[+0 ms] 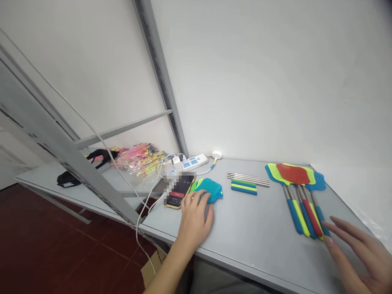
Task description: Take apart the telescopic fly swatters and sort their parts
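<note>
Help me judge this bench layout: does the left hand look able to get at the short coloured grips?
Likely yes: from the left hand, at the teal swatter head, bare tabletop stretches to the short coloured grips, and nothing lies over them.

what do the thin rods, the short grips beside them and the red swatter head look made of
Thin rods: apparently polished metal, by their silvery streaks of light. Short grips: perhaps matte foam or rubber, as they show little shine. Red swatter head: probably matte moulded plastic, given its even colour and flat shape.
</note>
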A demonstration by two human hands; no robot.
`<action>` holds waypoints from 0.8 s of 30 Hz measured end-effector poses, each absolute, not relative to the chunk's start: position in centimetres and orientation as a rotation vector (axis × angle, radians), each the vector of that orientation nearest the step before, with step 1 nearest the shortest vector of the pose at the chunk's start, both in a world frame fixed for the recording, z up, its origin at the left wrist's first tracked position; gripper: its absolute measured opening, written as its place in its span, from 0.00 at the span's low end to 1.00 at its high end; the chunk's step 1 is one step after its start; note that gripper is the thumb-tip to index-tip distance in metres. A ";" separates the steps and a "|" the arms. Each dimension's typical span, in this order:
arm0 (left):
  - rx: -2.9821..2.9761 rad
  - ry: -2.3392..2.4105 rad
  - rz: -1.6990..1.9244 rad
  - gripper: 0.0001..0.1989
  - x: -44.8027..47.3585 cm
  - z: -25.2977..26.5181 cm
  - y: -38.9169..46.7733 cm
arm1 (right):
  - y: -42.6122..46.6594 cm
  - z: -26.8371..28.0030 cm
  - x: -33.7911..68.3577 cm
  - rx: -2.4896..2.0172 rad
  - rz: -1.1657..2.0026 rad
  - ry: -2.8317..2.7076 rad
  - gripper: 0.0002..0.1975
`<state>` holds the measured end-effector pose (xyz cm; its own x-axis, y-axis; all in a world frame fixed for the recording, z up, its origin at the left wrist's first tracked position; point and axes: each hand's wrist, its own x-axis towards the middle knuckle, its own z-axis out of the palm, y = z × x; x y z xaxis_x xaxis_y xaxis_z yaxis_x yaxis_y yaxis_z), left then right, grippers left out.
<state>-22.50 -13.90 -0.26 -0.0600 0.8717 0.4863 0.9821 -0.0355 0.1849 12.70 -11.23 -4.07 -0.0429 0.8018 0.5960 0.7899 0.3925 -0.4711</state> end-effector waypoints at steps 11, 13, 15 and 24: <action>-2.011 -2.068 -0.711 0.19 -22.7 -0.8 -13.6 | -2.0 2.5 7.6 -1.429 0.156 -2.509 0.26; -1.986 -2.068 -0.713 0.19 -22.9 -0.9 -13.5 | 0.6 4.3 5.5 -1.353 0.286 -2.640 0.23; -1.976 -2.061 -0.714 0.18 -23.0 -1.1 -13.4 | 3.0 5.8 3.2 -1.294 0.375 -2.718 0.21; -1.951 -2.055 -0.719 0.15 -23.2 -1.5 -13.2 | 10.4 3.9 -2.4 -1.336 0.297 -2.904 0.10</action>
